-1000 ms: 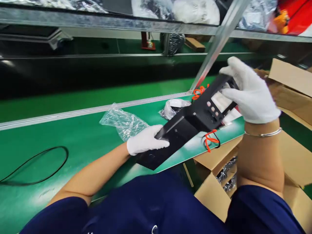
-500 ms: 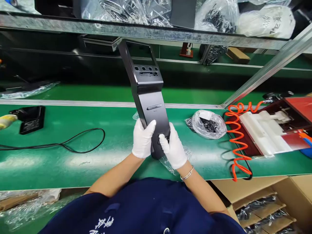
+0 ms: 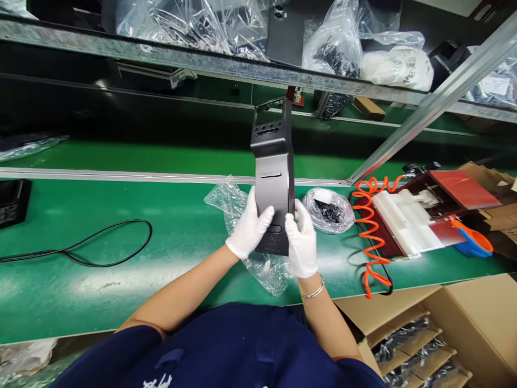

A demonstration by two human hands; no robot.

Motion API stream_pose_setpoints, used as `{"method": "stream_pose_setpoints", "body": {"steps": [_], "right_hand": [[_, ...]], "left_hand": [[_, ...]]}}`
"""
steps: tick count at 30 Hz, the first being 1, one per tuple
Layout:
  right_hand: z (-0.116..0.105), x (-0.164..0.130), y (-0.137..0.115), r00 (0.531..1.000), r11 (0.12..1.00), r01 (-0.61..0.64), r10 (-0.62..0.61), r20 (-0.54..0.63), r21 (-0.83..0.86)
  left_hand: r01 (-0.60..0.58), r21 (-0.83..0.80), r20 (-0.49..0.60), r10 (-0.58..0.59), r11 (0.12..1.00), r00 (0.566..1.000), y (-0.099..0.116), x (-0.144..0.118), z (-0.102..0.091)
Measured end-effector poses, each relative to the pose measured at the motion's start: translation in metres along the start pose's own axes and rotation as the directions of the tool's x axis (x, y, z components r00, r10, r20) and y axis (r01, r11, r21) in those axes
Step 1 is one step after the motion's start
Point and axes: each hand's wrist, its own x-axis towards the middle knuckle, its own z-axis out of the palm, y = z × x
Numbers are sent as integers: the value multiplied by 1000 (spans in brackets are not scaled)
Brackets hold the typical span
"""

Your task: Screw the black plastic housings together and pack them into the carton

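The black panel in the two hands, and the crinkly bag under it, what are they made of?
The black panel looks like moulded plastic with a matte finish: soft dull sheen, neat round holes and slots. It could be painted metal; the picture cannot settle that. The left hand and right hand, in white gloves that look like cloth, grip its lower end. The bag is thin clear plastic film, wrinkled and glinting.
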Motion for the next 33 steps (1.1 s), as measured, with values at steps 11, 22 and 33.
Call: {"method": "stream_pose_setpoints", "body": {"steps": [11, 22, 33], "right_hand": [[-12, -3, -3, 964, 939, 204, -242, -112, -277], [-6, 3, 5, 980, 988, 154, -156, -123, -22], [-14, -19, -15, 945, 960, -69, -25, 327, 272]], "left_hand": [[-94, 140, 42, 89, 986, 995, -9, -5, 31], [-23, -94, 115, 34, 995, 993, 7, -3, 7], [197, -605, -146, -351, 771, 925, 8, 31, 0]]}}
